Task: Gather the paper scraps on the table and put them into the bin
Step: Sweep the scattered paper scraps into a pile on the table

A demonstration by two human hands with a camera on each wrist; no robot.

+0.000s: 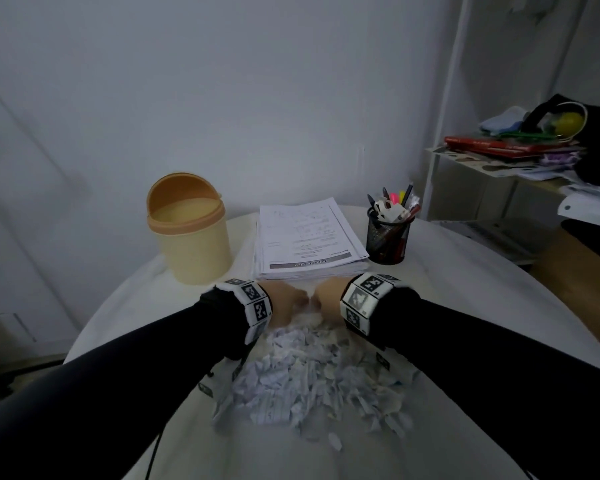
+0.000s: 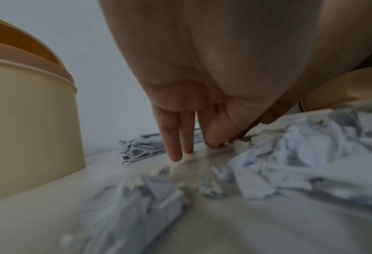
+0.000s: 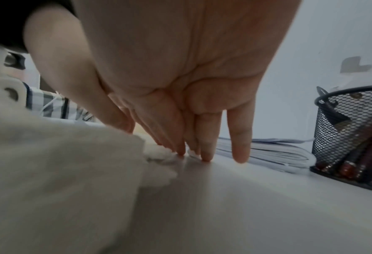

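A heap of torn white paper scraps (image 1: pixel 312 375) lies on the white table (image 1: pixel 465 306) between my forearms. My left hand (image 1: pixel 284 301) and right hand (image 1: pixel 328 299) stand side by side at the heap's far end, fingers pointing down onto the tabletop. In the left wrist view my left hand (image 2: pixel 193 142) has straight fingers touching the table beside the scraps (image 2: pixel 289 154). My right hand (image 3: pixel 193 151) also has straight fingers down, with scraps (image 3: pixel 50 163) piled against it. The cream bin (image 1: pixel 193 237), its orange lid tipped open, stands at the far left.
A stack of printed papers (image 1: pixel 309 237) lies just beyond my hands. A black mesh pen cup (image 1: pixel 388 237) stands to its right. A cluttered shelf (image 1: pixel 520 157) is off the table at the right. The wall is close behind.
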